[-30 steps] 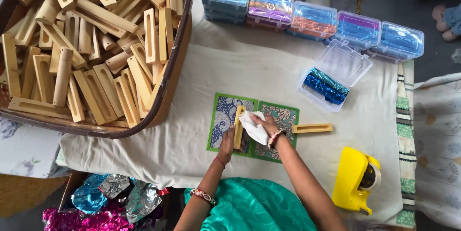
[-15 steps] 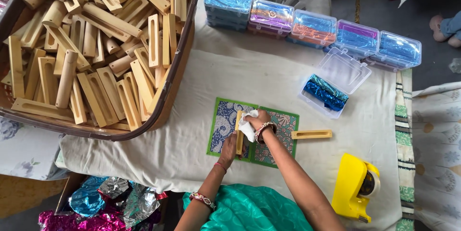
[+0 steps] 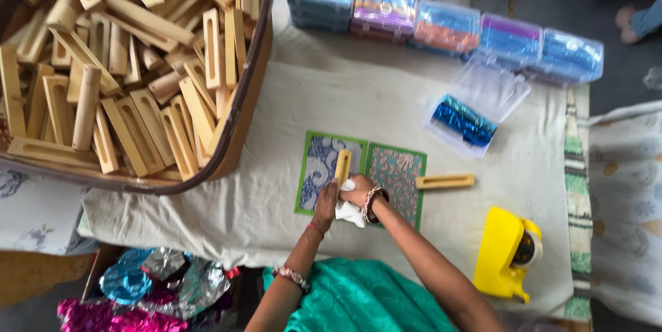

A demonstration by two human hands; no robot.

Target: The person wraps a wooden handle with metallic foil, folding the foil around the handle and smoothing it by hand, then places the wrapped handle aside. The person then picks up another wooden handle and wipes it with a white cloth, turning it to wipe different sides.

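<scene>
Slotted wooden stick [image 3: 343, 166] lying on the patterned mat [image 3: 398, 173], along the line between its two halves. Left hand [image 3: 326, 199] pressed on the near end of the stick, fingers curled over it. Right hand [image 3: 358, 194] just beside the left, grip closed on a white cloth [image 3: 349, 211] touching the same end. Second wooden stick [image 3: 445, 182] just off the mat's right edge. Open clear box of shiny blue foil [image 3: 463, 119] beyond the mat. Row of closed clear boxes [image 3: 441, 25] farther back. Big basket of wooden pieces [image 3: 117, 70] well left of the mat. Yellow tape holder [image 3: 503, 253] right of the mat, near the tabletop [image 3: 241, 201] edge.
</scene>
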